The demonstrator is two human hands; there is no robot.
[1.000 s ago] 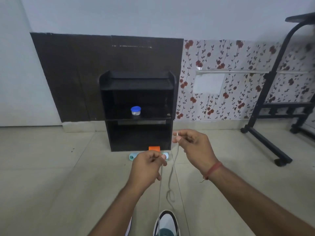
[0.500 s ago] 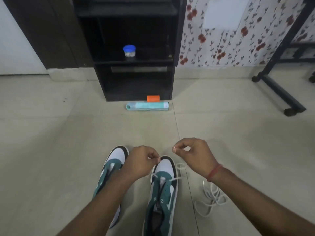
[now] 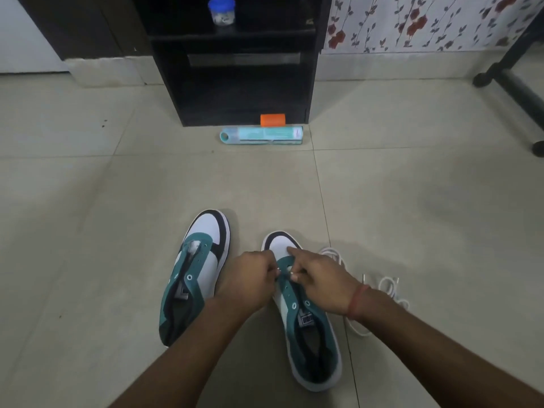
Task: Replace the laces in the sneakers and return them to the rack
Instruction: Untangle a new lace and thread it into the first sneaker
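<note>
Two green-and-white sneakers stand on the tiled floor. The left sneaker (image 3: pixel 196 269) has bare eyelets. Over the lower eyelets of the right sneaker (image 3: pixel 309 334), my left hand (image 3: pixel 248 281) and my right hand (image 3: pixel 319 279) almost meet, and each pinches a white lace tip. The rest of that lace is hidden under the hands. A loose white lace (image 3: pixel 382 290) lies in a heap just right of the right sneaker. The black shoe rack (image 3: pixel 235 69) stands ahead against the wall.
A blue-lidded jar (image 3: pixel 221 10) sits on the rack's shelf. An orange block (image 3: pixel 273 119) and a teal box (image 3: pixel 262 136) lie on the floor before the rack. A black stand's leg with a wheel (image 3: pixel 518 92) reaches in from the right.
The view tipped down from the rack to the floor. Both hands came down from holding the lace stretched in the air and closed in over the right sneaker's eyelets.
</note>
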